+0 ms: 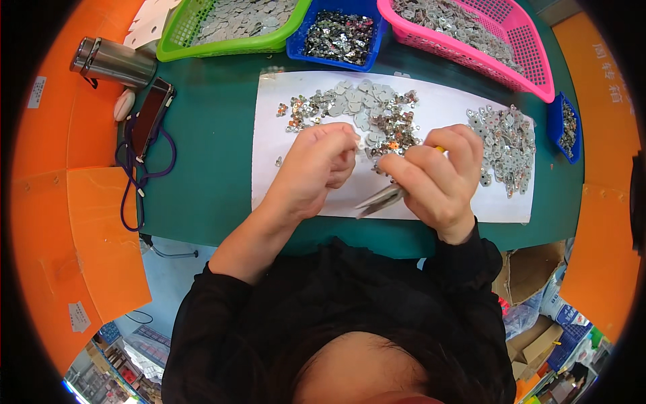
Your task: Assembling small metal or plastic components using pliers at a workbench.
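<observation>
My left hand [313, 165] is closed in a pinch, with a small pale metal plate [361, 144] at its fingertips. Wrapped in my right hand [441, 178] is a pair of pliers [381, 200]; the jaws point down to the left and a bit of yellow handle shows above the fingers. Just beyond both hands, flat grey metal plates [363, 101] lie heaped on a white sheet [282, 101]. Small shiny metal fittings [397, 124] are piled beside them, partly hidden by my right hand. To the right spreads a pile of plates with fittings on them [505, 145].
Along the back of the green table [202, 135] stand a green basket [229, 50], a blue bin [330, 65] and a pink basket [464, 57], all holding metal parts. A small blue tray [558, 128] is at right. At left are a steel flask [121, 64] and a phone with a purple cord [149, 118].
</observation>
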`<act>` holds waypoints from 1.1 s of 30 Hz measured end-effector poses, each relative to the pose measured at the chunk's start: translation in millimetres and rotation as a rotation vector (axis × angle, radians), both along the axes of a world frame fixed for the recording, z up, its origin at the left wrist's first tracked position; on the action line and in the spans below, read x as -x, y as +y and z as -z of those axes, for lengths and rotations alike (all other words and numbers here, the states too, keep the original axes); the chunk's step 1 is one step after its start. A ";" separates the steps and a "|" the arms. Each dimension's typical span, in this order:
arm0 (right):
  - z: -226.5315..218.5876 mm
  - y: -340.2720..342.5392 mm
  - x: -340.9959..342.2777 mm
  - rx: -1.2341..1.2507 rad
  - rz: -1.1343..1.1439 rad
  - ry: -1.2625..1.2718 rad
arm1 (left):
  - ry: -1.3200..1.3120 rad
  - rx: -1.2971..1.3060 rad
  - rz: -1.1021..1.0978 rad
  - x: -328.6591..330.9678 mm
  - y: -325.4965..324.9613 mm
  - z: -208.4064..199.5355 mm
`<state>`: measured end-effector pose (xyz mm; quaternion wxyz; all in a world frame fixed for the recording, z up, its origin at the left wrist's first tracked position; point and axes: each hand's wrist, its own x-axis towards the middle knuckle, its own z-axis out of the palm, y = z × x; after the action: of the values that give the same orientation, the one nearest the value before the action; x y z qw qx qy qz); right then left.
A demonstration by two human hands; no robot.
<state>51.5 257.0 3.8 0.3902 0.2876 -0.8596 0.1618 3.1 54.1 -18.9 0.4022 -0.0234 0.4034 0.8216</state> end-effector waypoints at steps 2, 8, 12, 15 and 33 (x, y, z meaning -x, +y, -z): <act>-1.6 4.5 -0.3 -0.010 0.042 0.015 | 0.028 0.029 -0.018 2.0 0.3 -5.9; -3.3 -5.5 -3.2 0.550 -0.031 -0.599 | 0.844 0.468 -0.484 -16.8 18.8 -2.6; -3.1 -12.9 -8.1 0.904 -0.224 -0.901 | 1.645 0.750 -0.616 -14.8 13.4 -7.0; -7.8 -12.4 -10.2 1.012 -0.163 -1.026 | 1.909 0.810 -0.612 -17.8 11.5 -9.7; 4.1 -3.5 1.3 0.273 -0.084 -0.156 | 0.711 0.473 -0.313 -21.2 18.0 -10.6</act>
<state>50.2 253.5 -0.4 0.3506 0.2540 -0.8445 0.3153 24.4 72.2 -8.2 0.0935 0.1082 0.6847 0.7146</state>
